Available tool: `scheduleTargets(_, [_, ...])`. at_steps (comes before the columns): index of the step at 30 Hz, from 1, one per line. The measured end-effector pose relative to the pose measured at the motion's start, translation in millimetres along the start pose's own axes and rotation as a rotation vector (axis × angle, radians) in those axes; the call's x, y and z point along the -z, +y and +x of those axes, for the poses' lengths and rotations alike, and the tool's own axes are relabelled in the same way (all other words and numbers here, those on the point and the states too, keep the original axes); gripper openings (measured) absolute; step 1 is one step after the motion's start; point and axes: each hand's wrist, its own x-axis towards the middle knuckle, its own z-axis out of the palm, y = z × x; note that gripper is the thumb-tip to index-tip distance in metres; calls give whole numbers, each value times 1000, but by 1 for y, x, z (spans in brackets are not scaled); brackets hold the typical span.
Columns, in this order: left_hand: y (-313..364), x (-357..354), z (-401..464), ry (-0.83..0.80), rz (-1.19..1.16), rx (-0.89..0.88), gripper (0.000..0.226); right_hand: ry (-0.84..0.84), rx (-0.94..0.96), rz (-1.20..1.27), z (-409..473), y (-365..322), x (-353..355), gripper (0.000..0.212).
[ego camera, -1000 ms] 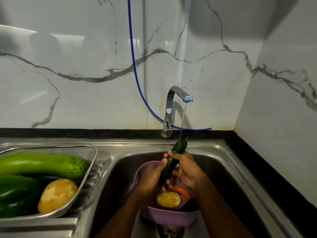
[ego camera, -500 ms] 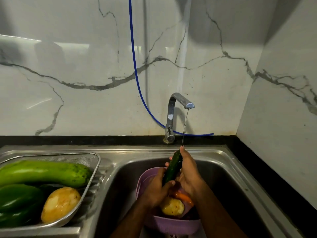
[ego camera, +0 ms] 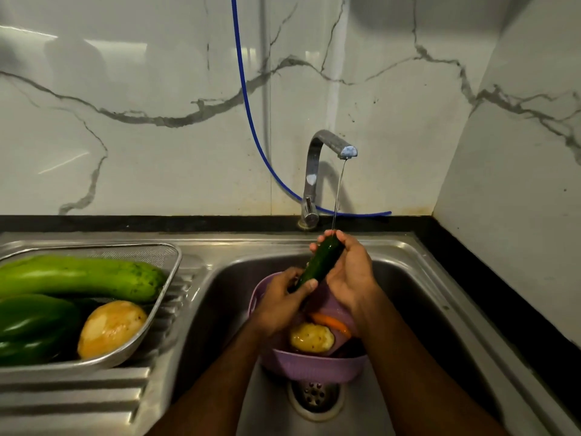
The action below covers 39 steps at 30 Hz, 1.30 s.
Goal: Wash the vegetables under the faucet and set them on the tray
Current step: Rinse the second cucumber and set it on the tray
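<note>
A dark green cucumber (ego camera: 320,262) is held tilted over the sink, its upper end under the thin stream from the steel faucet (ego camera: 327,146). My left hand (ego camera: 283,300) grips its lower end. My right hand (ego camera: 349,272) wraps the upper part from the right. Below the hands a purple colander (ego camera: 314,366) holds a potato (ego camera: 311,338) and a carrot (ego camera: 330,322). The mesh metal tray (ego camera: 163,278) on the left drainboard carries a long pale green gourd (ego camera: 81,278), a green bell pepper (ego camera: 31,325) and a yellow potato (ego camera: 110,328).
The steel sink basin (ego camera: 424,309) has a drain (ego camera: 314,394) under the colander. A blue hose (ego camera: 248,114) hangs down the marble wall behind the faucet. A black counter edge (ego camera: 503,294) runs along the right wall.
Both hands have lifted the cucumber higher toward the faucet stream. My right hand slid up to its top end; my left stays at the lower end.
</note>
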Motion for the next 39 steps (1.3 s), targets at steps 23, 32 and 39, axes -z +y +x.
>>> scheduleTargets(23, [28, -3, -6, 125, -193, 202, 32, 135, 44, -360, 3, 23, -5, 24])
scheduleTargets(32, [17, 0, -1, 100, -90, 4, 19, 90, -6, -150, -13, 17, -5, 34])
scheduleTargets(39, [25, -11, -3, 14, -242, 111, 23, 123, 18, -88, -10, 5, -3, 31])
